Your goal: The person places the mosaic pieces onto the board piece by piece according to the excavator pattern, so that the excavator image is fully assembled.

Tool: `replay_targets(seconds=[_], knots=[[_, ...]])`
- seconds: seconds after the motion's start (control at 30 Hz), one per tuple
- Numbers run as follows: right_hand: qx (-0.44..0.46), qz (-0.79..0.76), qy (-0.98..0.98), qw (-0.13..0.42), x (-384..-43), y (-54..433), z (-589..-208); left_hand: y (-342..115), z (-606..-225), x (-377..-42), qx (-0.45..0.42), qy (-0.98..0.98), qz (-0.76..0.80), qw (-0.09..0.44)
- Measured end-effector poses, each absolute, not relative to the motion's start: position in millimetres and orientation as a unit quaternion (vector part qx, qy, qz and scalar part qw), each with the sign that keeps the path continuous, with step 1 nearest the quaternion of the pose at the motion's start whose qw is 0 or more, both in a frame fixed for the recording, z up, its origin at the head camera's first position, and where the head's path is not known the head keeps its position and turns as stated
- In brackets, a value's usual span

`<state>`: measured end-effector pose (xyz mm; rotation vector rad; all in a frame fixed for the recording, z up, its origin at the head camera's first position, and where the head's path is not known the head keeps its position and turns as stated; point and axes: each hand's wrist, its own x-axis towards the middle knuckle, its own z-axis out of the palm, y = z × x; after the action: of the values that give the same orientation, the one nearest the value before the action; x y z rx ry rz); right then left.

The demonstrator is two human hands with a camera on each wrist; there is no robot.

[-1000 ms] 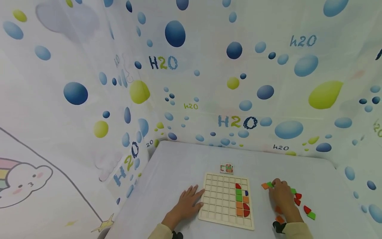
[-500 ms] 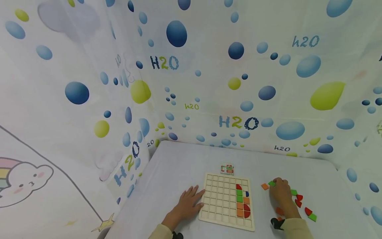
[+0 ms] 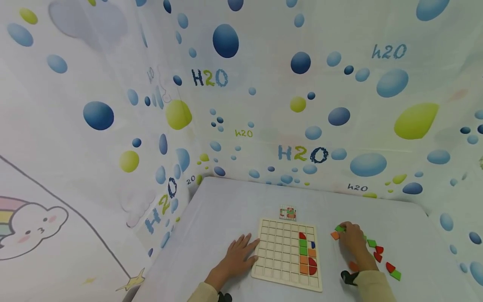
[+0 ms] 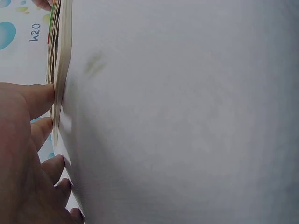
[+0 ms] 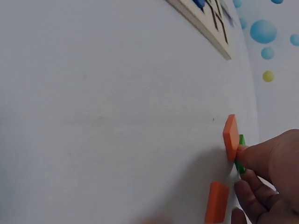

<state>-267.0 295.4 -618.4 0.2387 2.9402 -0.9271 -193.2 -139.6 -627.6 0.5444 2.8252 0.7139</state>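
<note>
A wooden grid board (image 3: 277,251) lies on the table, with several red, green, orange and blue pieces in its right-hand columns. My left hand (image 3: 237,256) rests with spread fingers at the board's left side; in the left wrist view, thumb and a finger touch the board's edge (image 4: 64,60). Right of the board, my right hand (image 3: 354,240) pinches a green tile (image 3: 339,228), its thumb over the tile in the right wrist view. An orange tile (image 5: 230,137) stands out beside the thumb, close to the green one. Part of the green tile is hidden by the fingers.
A small patterned card (image 3: 288,212) lies behind the board. Right of my right hand are loose red pieces (image 3: 378,256) and green tiles (image 3: 372,243). Another orange tile (image 5: 217,203) lies near the wrist. Printed curtains (image 3: 264,105) enclose the table's back and left.
My right hand has shifted slightly left and away from me, the green tile moving with it toward the far side of the orange tile. The left hand has stayed still.
</note>
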Motion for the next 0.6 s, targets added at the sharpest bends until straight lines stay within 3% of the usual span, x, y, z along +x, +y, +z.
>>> replay_targets(seconds=[0.3, 0.6], knots=[[0.052, -0.294, 0.954, 0.028, -275, 268, -620, -140, -627, -194, 0.181, 0.951, 0.235, 0.09], [-0.048, -0.29, 0.956, 0.012, -265, 220, -617, -141, -634, -196, 0.182, 0.95, 0.238, 0.089]])
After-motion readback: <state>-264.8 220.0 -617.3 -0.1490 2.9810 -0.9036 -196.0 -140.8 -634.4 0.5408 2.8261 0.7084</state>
